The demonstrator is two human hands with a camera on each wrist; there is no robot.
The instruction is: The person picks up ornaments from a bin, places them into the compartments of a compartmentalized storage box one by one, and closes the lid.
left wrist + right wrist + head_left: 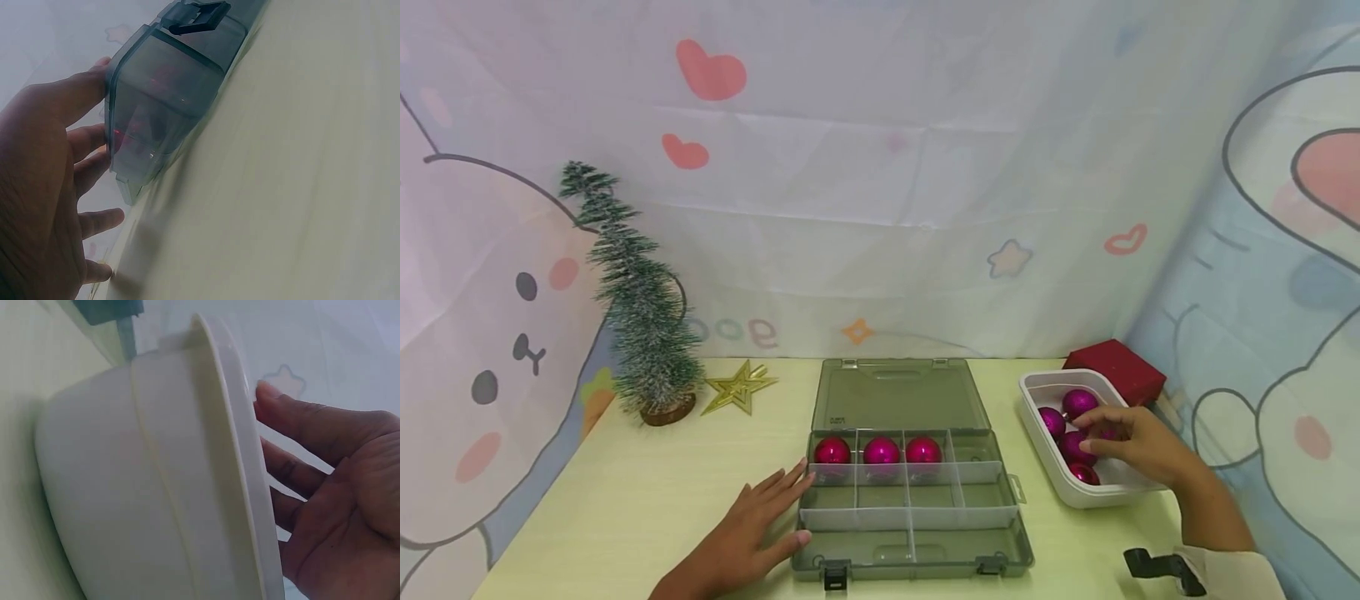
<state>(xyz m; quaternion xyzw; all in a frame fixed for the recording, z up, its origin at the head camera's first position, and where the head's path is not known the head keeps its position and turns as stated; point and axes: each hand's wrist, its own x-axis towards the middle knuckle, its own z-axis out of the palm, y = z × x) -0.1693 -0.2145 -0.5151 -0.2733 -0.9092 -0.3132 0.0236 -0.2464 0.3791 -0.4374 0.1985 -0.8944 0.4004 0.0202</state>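
Note:
A grey-green clear compartment box (pixel 891 546) lies with its lid (pixel 898 396) folded back. In its back row sit three shiny baubles: a red bauble (pixel 832 451), a magenta bauble (pixel 882 451) and a pinkish-red bauble (pixel 923 451), each in its own compartment. My left hand (pixel 741 529) touches the box's left side with spread fingers; its thumb lies at the rim in the left wrist view. My right hand (pixel 1138 442) reaches over the white tub (pixel 1075 493), thumb and fingertips right at a purple bauble (pixel 1075 450). Several more baubles lie around it, partly hidden by the fingers.
A small frosted Christmas tree (pixel 647 333) on a wooden base stands at the back left, with a gold star (pixel 741 387) beside it. Behind the tub is a dark red box (pixel 1116 371). A printed cloth (pixel 880 208) hangs along the table's back.

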